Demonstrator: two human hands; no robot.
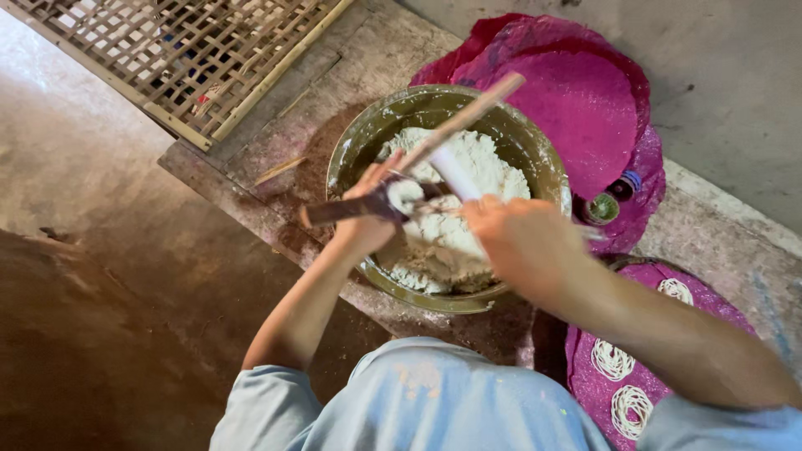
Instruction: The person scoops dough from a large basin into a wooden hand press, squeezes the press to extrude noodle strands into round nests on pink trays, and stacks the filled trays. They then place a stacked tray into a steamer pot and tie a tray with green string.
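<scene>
Right hand: closed on a white tube, over the bowl. Left hand: clamped on a dark tool. Step, as judged: loading dough. Next needs steady packing. Beyond: magenta mat.

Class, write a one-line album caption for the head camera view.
Left hand and right hand work a wooden tool over white dough in a green bowl, noodle coils on pink cloth nearby.

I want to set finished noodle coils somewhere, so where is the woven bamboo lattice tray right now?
In the head view the bamboo lattice tray lies at the top left, on the wooden board, up and left of the dough bowl.
</scene>
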